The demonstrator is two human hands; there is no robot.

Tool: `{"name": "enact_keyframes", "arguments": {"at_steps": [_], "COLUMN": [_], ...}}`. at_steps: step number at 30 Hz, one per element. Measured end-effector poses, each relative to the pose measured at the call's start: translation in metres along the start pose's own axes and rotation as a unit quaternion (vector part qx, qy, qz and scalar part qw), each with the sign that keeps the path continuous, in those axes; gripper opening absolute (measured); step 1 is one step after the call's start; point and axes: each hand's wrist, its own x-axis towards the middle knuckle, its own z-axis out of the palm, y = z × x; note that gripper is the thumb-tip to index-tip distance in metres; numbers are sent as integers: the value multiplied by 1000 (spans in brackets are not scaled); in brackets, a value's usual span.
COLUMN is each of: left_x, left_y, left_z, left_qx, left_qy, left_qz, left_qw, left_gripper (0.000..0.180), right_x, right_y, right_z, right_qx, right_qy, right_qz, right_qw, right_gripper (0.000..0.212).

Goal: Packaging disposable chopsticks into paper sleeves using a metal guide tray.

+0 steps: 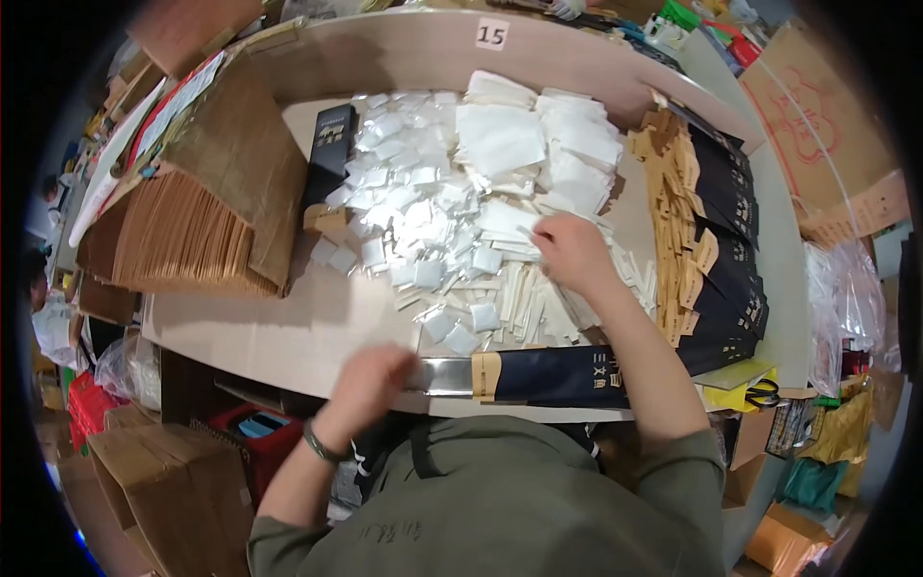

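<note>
A pale tabletop is curving across the scene, its raised panel rising along the far side. Near the front edge, a navy sleeve with a tan band is lying lengthwise, a silvery piece showing at its left end. The left hand is hovering or resting beside that piece; it is blurring, so I cannot tell its grip. The right hand is reaching over white paper packets, fingers curling narrowly; whether it is pinching one I cannot tell. Small clear-wrapped packets are spreading leftward, white napkins are stacking up farther off, and navy sleeves are overlapping at right. A carton of brown cardboard pieces is occupying the left end. Beyond, a large carton and clear plastic bags are crowding the right side, while a cardboard box is standing below, near left.
</note>
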Motion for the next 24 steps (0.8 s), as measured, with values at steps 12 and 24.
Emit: {"name": "enact_keyframes", "arguments": {"at_steps": [12, 24], "left_x": [11, 22], "left_y": [-71, -140], "left_z": [-141, -206], "left_qx": [256, 312], "left_qy": [420, 245], "left_qz": [-89, -260], "left_qw": [866, 881], "left_gripper": [17, 27], "right_x": [24, -88], "right_y": [-12, -135], "right_z": [20, 75], "right_qx": [-121, 30], "right_qy": [-40, -207], "right_qz": [19, -149], "right_qw": [992, 966], "right_gripper": [11, 15]}}
